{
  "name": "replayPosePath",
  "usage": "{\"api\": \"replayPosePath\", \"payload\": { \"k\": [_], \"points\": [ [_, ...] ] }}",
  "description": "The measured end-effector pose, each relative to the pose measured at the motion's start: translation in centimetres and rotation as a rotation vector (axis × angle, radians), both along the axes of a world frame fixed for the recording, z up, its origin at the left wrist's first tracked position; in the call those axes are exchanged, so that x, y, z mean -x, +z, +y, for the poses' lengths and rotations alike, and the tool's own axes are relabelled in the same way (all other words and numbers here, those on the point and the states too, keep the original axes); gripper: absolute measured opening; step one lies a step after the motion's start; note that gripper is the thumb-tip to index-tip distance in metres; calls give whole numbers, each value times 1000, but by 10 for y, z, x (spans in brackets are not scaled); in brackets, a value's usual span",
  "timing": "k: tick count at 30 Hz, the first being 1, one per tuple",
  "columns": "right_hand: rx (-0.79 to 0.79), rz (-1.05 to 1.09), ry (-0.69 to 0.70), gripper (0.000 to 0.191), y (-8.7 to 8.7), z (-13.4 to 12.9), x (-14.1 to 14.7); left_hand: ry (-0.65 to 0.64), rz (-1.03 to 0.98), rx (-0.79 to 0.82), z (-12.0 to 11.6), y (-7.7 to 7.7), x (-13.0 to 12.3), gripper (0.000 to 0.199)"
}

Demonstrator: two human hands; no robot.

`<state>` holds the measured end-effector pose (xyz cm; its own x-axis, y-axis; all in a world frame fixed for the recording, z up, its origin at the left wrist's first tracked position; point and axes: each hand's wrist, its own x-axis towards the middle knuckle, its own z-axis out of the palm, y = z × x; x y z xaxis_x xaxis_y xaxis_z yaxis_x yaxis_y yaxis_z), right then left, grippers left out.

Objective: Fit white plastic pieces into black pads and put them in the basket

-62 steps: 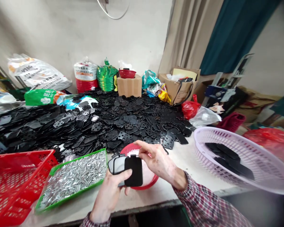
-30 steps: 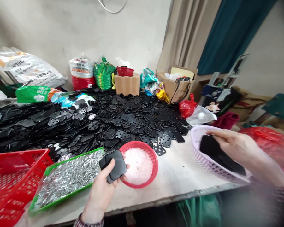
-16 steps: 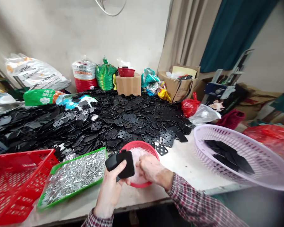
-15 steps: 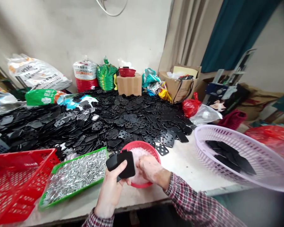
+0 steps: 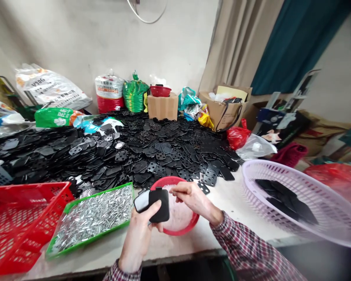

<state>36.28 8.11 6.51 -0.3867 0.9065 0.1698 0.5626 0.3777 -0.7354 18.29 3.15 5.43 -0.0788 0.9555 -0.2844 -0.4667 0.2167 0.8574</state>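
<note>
Pressing my left thumb upon a black plate (image 5: 163,208), I hold it with the left hand (image 5: 139,230) at the bowl's left rim, fingers curled beneath; a pale-faced plate (image 5: 142,202) shows behind it, in the same grip. My right hand (image 5: 194,200) is poised just beside the black plate's upper right corner, thumb and forefinger drawn narrow — whether something small lies between them I cannot tell. The red bowl (image 5: 193,225), containing white pieces (image 5: 178,219), stands near the front edge of the table (image 5: 228,205). Left of it, by the same edge, lies a green tray (image 5: 89,239) of small metal pieces (image 5: 96,218); toward the back edge spreads a heap of plates (image 5: 163,150). At the table's right sits a lilac basket (image 5: 260,165) with black pieces (image 5: 286,199) inside. For good handling, in my judgement, the thumb should bear firmly near the plate's middle, leaving its top tab uncovered, and the right fingertips should approach lightly — above the bowl, so that anything dropped lands there.
</note>
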Motion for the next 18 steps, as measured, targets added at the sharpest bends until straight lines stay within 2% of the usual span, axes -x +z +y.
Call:
{"api": "replayPosePath", "payload": {
  "k": [2, 4, 8, 14, 18],
  "points": [
    [34, 232, -6, 21, 7, -2, 2, -2, 18, 15, -1, 0, -1, 48],
    [41, 318, 10, 16, 15, -3, 4, -3, 39, 20, -3, 1, -2, 48],
    [24, 297, -1, 11, 25, -5, 7, -9, 81, 28, -4, 2, -4, 47],
    [1, 303, -27, 16, 23, -10, 8, -59, 134, 8, -7, 3, -1, 46],
    [-122, 296, -58, 18, 24, -15, 11, -111, 70, -2, -9, 6, 2, 44]
  ]
}}
